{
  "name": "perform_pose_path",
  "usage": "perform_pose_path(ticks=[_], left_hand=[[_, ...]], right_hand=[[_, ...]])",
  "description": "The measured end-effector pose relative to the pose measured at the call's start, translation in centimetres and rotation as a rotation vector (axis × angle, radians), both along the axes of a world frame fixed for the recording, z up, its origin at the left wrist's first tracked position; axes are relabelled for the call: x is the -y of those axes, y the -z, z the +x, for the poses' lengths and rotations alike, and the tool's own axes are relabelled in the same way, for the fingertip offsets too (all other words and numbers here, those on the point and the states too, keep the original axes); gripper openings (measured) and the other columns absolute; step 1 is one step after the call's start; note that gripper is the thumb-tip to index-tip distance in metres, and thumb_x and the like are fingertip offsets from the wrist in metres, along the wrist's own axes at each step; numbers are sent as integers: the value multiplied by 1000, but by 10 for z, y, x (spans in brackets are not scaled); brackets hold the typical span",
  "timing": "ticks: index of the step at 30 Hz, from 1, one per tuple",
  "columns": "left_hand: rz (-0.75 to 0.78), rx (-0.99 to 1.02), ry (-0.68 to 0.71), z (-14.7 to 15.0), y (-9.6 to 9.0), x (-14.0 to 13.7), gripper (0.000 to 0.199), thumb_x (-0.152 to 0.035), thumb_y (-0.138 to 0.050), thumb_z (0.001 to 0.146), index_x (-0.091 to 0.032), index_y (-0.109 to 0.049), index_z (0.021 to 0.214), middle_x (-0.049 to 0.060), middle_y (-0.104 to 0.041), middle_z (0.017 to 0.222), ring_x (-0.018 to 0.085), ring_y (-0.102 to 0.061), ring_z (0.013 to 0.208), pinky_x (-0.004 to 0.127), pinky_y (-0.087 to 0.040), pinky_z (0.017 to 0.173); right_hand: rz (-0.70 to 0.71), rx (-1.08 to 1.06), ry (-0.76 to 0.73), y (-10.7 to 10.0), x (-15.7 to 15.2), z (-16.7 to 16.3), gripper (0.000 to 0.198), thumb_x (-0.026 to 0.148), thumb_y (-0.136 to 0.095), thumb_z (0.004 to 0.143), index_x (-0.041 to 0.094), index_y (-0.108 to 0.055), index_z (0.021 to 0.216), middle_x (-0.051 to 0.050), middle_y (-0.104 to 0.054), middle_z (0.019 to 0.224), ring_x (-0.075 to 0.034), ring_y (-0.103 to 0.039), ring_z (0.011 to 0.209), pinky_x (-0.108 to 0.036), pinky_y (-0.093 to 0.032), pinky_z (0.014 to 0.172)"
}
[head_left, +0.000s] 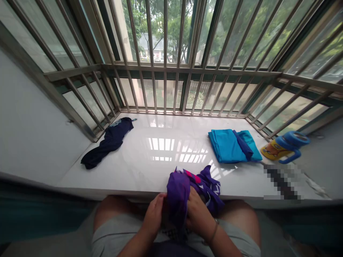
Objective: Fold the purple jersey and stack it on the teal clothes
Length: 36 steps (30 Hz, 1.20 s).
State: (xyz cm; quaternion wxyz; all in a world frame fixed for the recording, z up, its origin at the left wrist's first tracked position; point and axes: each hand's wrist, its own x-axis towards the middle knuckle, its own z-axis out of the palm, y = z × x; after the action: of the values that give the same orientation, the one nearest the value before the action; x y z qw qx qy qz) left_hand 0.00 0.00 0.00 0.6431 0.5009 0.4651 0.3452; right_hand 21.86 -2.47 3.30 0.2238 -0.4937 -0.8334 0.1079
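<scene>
A purple garment [178, 191] with pink and white markings is bunched at the front edge of the white sill, part of it hanging down over my lap. My left hand [154, 214] is closed at the garment's left edge, its thumb and fingers pinching the cloth. On the other side, my right hand [199, 216] is closed on the cloth, with its fingertips partly hidden in the folds. The rest of the garment spreads to the right, beyond my right hand. Whether it is a shirt or another piece cannot be made out.
Dark navy clothing [112, 141] lies loosely on the sill [144, 171] at left. At right is a folded bright blue garment [225, 146] with a navy strip. Beside it stands a blue and yellow mug-like bottle [282, 147]. Metal bars [164, 71] close off the window behind.
</scene>
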Motion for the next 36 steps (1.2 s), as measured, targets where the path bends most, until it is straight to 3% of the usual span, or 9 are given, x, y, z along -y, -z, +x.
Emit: perform_pose_path(ticks=[3,6,10,13,15,18,23,31,36], left_hand=[[-65,64,-80,-25,-3,-9,71,-88,-31,96,-32,-74,103,15,-77,136,38,-78,117,57,-61,109],[14,-6,-57,-41,-11,-10,60,-86,-44,96,-34,-74,104,14,-78,133,37,-79,113,55,-64,106],[465,-354,99,-37,-21,4,41,-63,-54,105,-40,-69,135,10,-74,141,34,-70,133,54,-57,118],[844,-556,234,-14,-22,12,69,-51,-68,102,-37,-44,166,12,-48,171,38,-46,158,68,-34,132],[960,-661,287,4,-14,9,94,-50,-81,93,-35,-33,173,14,-37,177,43,-37,162,72,-31,132],[936,-777,271,24,5,-8,95,-31,-82,90,-31,-36,172,15,-45,173,42,-42,159,70,-37,129],[956,-760,238,21,27,-33,57,-8,-62,90,-27,-70,143,12,-63,158,37,-55,151,71,-42,127],[896,-677,232,-12,17,-57,35,-15,-51,103,-24,-77,124,10,-70,151,31,-61,147,64,-46,128],[837,-671,193,-24,12,-77,38,-18,-51,104,-24,-75,133,10,-72,148,29,-64,143,58,-46,128]], right_hand=[[30,61,257,21,-7,34,70,17,-57,89,17,-59,159,-19,-57,162,-39,-41,158,-64,-39,128],[-13,131,345,42,-11,58,65,18,-57,88,15,-66,152,-19,-57,162,-39,-40,159,-63,-40,127],[-71,174,298,48,-8,53,67,13,-58,83,19,-70,148,-17,-56,163,-40,-38,160,-66,-32,130],[-102,154,245,45,-6,33,76,9,-55,80,17,-63,155,-17,-54,165,-39,-33,163,-69,-27,131],[-121,95,185,43,-8,23,76,7,-51,81,16,-60,156,-17,-54,166,-37,-34,163,-69,-27,132],[-128,-64,157,39,-16,22,70,6,-45,85,18,-62,152,-13,-54,166,-29,-42,160,-58,-37,132],[-4,-117,415,41,-29,60,43,22,-48,103,17,-67,141,-18,-65,152,-32,-62,141,-60,-47,123],[3,103,518,56,-41,136,45,35,-45,108,18,-70,142,-16,-64,155,-37,-54,148,-60,-47,119],[91,113,584,20,-40,109,39,30,-43,108,16,-75,125,-20,-70,139,-36,-63,129,-52,-51,109]])
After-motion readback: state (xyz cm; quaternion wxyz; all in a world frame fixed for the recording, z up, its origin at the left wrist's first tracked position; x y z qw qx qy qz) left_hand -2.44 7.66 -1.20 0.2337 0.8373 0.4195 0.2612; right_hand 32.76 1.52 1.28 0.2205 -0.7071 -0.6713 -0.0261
